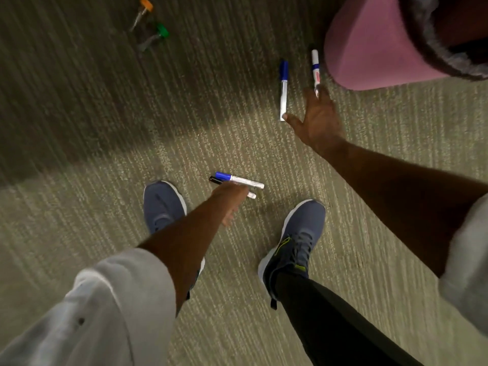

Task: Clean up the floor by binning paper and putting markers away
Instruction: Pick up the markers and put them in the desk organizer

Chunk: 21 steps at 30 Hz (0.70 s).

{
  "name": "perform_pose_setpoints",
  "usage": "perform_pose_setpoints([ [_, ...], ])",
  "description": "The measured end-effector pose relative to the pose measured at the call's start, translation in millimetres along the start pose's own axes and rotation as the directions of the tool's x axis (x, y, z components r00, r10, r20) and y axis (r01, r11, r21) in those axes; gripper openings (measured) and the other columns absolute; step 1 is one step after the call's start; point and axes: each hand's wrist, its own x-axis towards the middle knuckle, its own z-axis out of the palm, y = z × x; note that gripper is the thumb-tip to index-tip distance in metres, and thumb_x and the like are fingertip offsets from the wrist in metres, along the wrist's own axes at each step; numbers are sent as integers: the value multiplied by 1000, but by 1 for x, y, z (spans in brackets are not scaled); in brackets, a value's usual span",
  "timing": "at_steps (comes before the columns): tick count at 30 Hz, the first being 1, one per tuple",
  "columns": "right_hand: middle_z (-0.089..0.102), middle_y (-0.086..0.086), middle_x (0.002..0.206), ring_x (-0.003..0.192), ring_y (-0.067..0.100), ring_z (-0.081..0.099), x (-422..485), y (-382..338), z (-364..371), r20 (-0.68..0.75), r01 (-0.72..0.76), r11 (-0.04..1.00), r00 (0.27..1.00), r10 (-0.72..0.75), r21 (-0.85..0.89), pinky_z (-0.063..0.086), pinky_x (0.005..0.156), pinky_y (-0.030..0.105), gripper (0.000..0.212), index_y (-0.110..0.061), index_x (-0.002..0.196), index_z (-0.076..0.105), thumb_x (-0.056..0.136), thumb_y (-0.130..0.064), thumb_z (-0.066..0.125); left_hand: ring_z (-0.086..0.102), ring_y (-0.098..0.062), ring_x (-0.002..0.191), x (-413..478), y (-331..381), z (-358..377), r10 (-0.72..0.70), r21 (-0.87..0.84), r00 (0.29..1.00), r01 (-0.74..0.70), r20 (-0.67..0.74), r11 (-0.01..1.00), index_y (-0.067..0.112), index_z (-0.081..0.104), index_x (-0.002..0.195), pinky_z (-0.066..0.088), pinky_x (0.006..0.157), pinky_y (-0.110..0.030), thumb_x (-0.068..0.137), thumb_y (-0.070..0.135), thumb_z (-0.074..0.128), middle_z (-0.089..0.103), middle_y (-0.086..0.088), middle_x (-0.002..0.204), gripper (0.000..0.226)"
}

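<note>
Pink stool [369,48] stands on the carpet [79,128]. Just beside its near edge lies a white-ended marker [315,67], and a blue-capped marker [283,91] lies a little further out, roughly parallel to it. The right hand [319,122] reaches between them with fingers spread wide and grips nothing. Its thumb tip is at the blue-capped marker's end and a fingertip overlaps the other's; contact cannot be told. Well apart from the stool, between two shoes [298,233], the left hand [229,199] grips a marker pair [245,182], one blue-capped and one black-capped. Far across from the stool lie an orange marker [142,13] and a green marker [155,37], both blurred.
</note>
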Motion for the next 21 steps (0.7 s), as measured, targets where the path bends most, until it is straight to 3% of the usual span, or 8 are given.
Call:
perform_pose_setpoints([
  [1,19,24,160,143,42,31,9,2,8,6,-22,999,1000,22,45,32,118,49,89,-9,155,27,90,-57,64,56,-38,124,5,3,3,-51,-59,997,54,49,997,4,43,143,50,90,-51,100,41,47,50,-22,144,57],
  [3,10,22,163,145,44,27,28,6,24,-4,-89,993,996,89,81,31,119,51,104,-15,156,23,79,-68,68,51,-45,127,17,10,7,-98,-164,990,113,97,980,7,36,148,45,100,-59,98,52,48,42,-23,148,68],
  [5,8,23,163,145,46,26,44,5,35,-8,-154,988,988,154,20,33,117,54,112,-16,155,23,72,-80,63,54,-44,122,35,13,10,-91,-224,992,107,84,969,9,37,147,48,94,-57,93,62,51,45,-21,144,77],
  [7,8,25,163,145,46,26,53,-1,41,-6,-207,977,978,207,-46,33,116,55,114,-12,155,21,73,-83,59,64,-35,101,49,15,11,-40,-199,999,41,6,979,6,49,133,53,78,-49,91,62,55,59,-18,124,70],
  [9,10,25,162,144,45,26,57,-7,44,-30,-251,963,968,249,-96,34,115,57,108,-8,155,19,81,-77,57,60,-25,71,59,15,10,5,-245,999,-13,-35,969,5,58,104,52,62,-39,95,53,54,61,-13,89,48],
  [11,14,26,161,144,43,27,59,-12,47,-66,-267,954,963,260,-136,34,114,55,100,-5,156,15,89,-69,54,51,-20,59,62,17,7,-18,-344,999,7,-28,939,9,57,87,46,55,-31,99,45,50,54,-10,74,39],
  [16,35,26,148,131,38,42,64,-21,55,-193,-217,968,962,191,-127,44,104,45,55,0,150,28,104,-22,47,51,-20,58,67,17,4,-18,-480,999,-3,-39,877,6,58,82,45,51,-30,101,37,49,59,-13,75,38],
  [21,46,24,138,118,34,53,62,-34,58,-253,-193,978,953,168,-79,48,96,39,45,4,144,33,100,-5,36,64,-29,78,76,14,7,-21,-522,993,-42,-115,852,-2,60,105,58,66,-38,96,38,59,66,-19,90,41],
])
